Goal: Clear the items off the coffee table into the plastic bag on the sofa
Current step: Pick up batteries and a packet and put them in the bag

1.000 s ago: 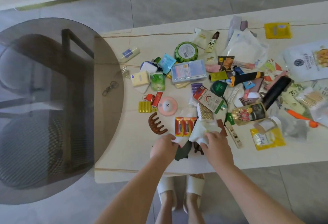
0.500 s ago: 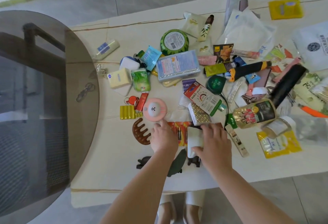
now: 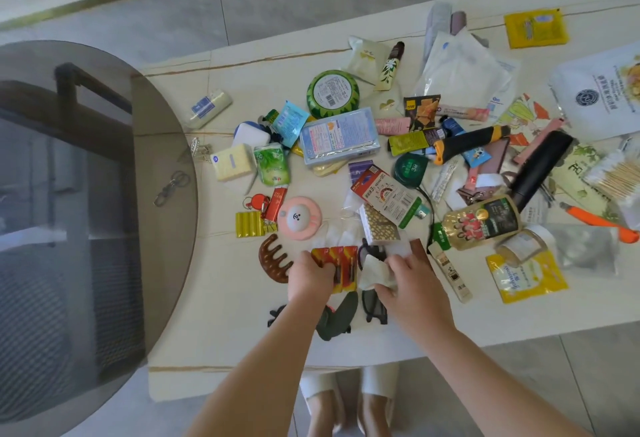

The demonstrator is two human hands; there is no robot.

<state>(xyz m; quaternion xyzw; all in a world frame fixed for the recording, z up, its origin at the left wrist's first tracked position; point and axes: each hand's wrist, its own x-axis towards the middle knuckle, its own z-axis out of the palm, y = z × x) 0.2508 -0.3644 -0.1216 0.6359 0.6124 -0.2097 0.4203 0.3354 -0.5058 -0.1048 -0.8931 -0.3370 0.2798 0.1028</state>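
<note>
Battery pack (image 3: pixel 341 268) is gripped by left hand (image 3: pixel 309 277); white tissue (image 3: pixel 375 272), just right of it, is pinched by right hand (image 3: pixel 414 289)

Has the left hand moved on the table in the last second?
Yes. The left hand has gone further onto the table, from the near edge of the battery pack to beside the brown comb.

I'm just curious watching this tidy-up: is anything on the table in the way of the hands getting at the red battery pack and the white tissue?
Nothing visible is. The left hand already grips the red battery pack, and the right hand holds the white tissue. The bag and sofa are out of view, so that route cannot be judged.
</note>
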